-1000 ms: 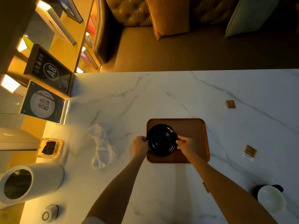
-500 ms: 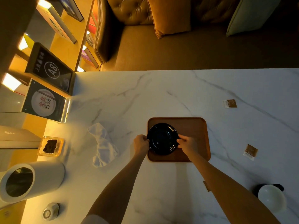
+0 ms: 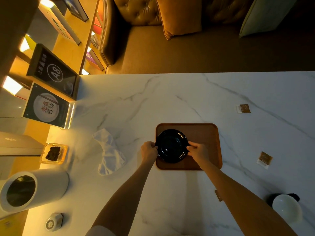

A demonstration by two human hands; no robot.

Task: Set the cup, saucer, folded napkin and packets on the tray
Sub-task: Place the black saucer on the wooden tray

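Both hands clamp saucer on tray; napkin left, packets & cup right.

one tray, one saucer, one napkin, one cup and three packets are counted.

Left hand and right hand each take a grip on the black saucer, which lies between them on the wooden tray.
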